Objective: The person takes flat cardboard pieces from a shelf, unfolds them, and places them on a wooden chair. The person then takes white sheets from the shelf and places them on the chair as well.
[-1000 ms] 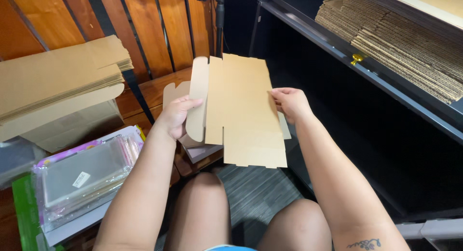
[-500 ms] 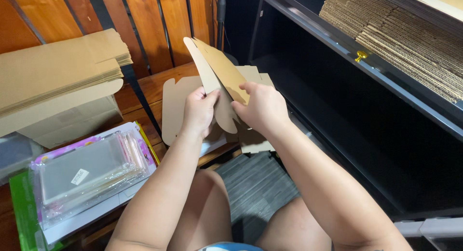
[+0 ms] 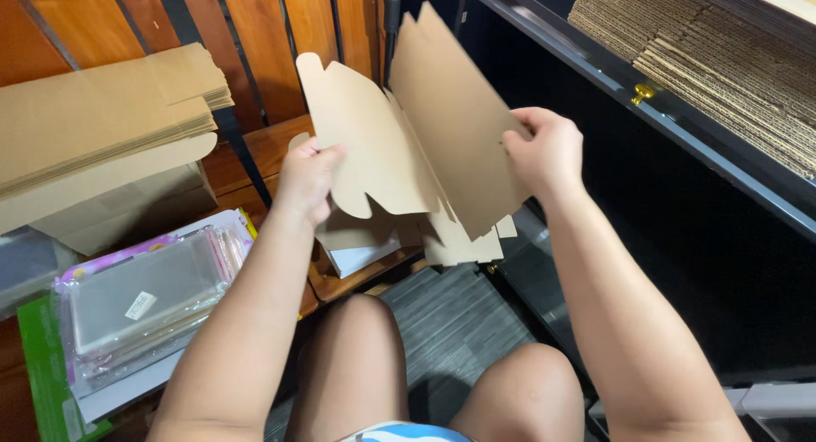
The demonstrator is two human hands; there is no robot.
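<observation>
Left grip: the left hand (image 3: 308, 177) pinches the left panel of a die-cut cardboard sheet (image 3: 408, 136), thumb on the near face and fingers curled behind its edge.
Right grip: the right hand (image 3: 544, 153) is pressed together on the right panel of the same sheet, fingers closed over its right edge.
Cardboard sheet: held up in the air in front of the person, between both hands, above the knees; it is folded along a middle crease so the two panels stand at an angle, the left one with rounded tabs, the right one taller and tilted.
Under the sheet: more flat cardboard cut-outs (image 3: 463, 238) lie just below, on the edge of a wooden worktop (image 3: 255, 153), and a white box (image 3: 361, 255) sits beside them.
Left side: a stack of flat brown cardboard (image 3: 93, 127) rests on a plain cardboard box (image 3: 127, 208); nearer the person lies a bundle of clear plastic sleeves (image 3: 144, 302), and a green packet (image 3: 47, 370) at the far left edge.
Right side: a dark metal shelf (image 3: 663, 127) carries a pile of corrugated cardboard sheets (image 3: 722, 59); a small brass knob (image 3: 643, 93) sits on its front rail.
Below: the bare knees (image 3: 357, 323), over a grey striped floor (image 3: 450, 323).
</observation>
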